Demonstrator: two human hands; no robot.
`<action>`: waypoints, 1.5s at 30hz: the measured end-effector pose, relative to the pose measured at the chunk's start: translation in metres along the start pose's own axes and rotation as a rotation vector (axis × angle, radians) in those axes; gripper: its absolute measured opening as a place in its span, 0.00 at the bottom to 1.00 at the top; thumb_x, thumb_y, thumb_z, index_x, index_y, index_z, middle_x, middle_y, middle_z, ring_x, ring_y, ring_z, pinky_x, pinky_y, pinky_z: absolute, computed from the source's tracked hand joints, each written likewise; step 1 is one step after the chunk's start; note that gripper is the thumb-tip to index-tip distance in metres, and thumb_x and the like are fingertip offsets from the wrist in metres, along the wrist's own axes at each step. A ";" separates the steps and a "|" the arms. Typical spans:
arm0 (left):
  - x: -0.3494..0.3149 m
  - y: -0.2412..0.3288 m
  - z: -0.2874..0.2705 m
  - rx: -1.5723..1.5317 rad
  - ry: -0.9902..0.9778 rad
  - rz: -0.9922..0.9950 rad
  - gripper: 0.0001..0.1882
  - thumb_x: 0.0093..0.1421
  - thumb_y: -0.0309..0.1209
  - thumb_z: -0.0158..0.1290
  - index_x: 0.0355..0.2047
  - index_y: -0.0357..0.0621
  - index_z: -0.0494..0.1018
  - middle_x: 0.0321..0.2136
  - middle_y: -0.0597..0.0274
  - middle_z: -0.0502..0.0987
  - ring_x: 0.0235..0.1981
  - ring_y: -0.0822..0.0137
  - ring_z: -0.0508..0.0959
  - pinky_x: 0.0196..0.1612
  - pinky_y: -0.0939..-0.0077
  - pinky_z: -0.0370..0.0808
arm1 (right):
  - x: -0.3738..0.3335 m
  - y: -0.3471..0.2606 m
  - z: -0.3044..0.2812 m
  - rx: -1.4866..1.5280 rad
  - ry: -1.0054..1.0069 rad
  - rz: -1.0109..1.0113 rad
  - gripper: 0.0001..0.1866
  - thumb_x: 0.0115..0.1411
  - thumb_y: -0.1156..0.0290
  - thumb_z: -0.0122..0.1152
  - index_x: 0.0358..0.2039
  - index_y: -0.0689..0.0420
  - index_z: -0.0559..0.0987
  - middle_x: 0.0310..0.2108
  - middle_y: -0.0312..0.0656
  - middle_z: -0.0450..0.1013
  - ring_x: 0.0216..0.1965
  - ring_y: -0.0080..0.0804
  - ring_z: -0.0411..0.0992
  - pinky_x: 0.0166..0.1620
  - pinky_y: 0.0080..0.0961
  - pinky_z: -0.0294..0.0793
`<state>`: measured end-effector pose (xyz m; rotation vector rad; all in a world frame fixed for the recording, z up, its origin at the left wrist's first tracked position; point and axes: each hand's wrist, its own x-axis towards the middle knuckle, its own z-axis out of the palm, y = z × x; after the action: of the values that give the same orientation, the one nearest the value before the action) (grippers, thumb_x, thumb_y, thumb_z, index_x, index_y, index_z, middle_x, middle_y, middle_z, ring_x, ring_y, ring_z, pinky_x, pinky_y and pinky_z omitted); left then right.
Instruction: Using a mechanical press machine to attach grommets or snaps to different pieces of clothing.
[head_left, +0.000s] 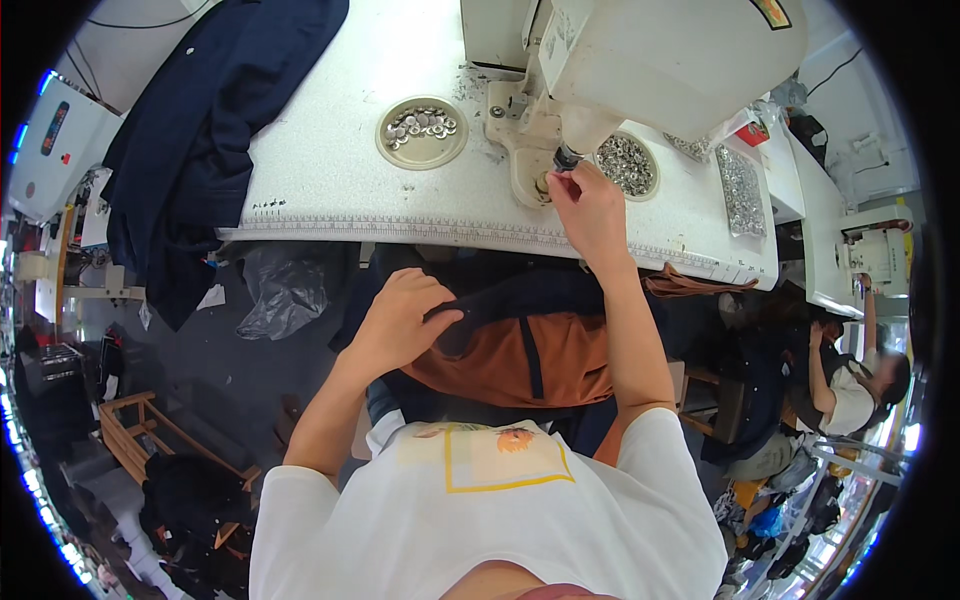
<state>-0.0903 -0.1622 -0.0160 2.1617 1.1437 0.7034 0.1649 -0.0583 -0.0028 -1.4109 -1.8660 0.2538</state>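
My right hand [592, 213] reaches onto the table with its fingertips pinched together, right at the die of a white press machine [640, 60]. Whatever it pinches is too small and too covered to make out. The machine's dark upper die [567, 158] is just above those fingertips. Below the table's front edge, my left hand [402, 318] is closed on a navy garment [520, 296], its thumb pointing right along the cloth. The garment lies across my lap, its rust-brown lining [490, 362] showing with a dark strip across it.
Left of the machine a round dish [388, 150] holds silver caps; a second dish [655, 180] of small metal parts sits to its right. A clear bag of metal pieces [740, 190] lies farther right. Navy clothing [200, 140] hangs over the table's left end. Another person [850, 390] works at far right.
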 end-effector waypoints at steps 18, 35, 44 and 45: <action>-0.001 -0.001 -0.006 -0.037 0.024 -0.059 0.09 0.48 0.28 0.61 0.27 0.36 0.74 0.24 0.53 0.74 0.30 0.52 0.74 0.39 0.66 0.70 | -0.053 -0.004 0.024 -0.123 0.178 -0.146 0.23 0.53 0.77 0.60 0.52 0.59 0.72 0.36 0.43 0.72 0.37 0.39 0.72 0.38 0.32 0.73; 0.016 0.002 -0.019 -0.248 -0.157 -0.136 0.10 0.51 0.25 0.59 0.34 0.36 0.75 0.25 0.56 0.76 0.30 0.66 0.76 0.34 0.74 0.71 | -0.090 -0.022 -0.015 1.206 -0.657 0.565 0.10 0.52 0.75 0.50 0.33 0.66 0.76 0.29 0.36 0.73 0.31 0.18 0.69 0.38 0.14 0.66; 0.011 0.005 -0.005 -0.353 -0.151 -0.397 0.09 0.51 0.24 0.61 0.28 0.36 0.72 0.20 0.66 0.73 0.24 0.79 0.68 0.29 0.80 0.67 | -0.106 0.003 -0.017 1.337 -0.542 0.767 0.09 0.52 0.74 0.51 0.32 0.65 0.76 0.28 0.37 0.74 0.31 0.19 0.71 0.39 0.14 0.67; 0.010 0.004 -0.002 -0.360 -0.121 -0.389 0.09 0.50 0.24 0.61 0.27 0.36 0.71 0.20 0.67 0.73 0.24 0.80 0.68 0.29 0.81 0.67 | -0.107 0.004 -0.016 1.336 -0.539 0.768 0.09 0.52 0.74 0.51 0.32 0.65 0.76 0.28 0.37 0.74 0.31 0.19 0.71 0.39 0.14 0.67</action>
<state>-0.0840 -0.1549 -0.0102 1.6006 1.2202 0.5451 0.1883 -0.1560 -0.0430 -0.9622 -0.8790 1.9629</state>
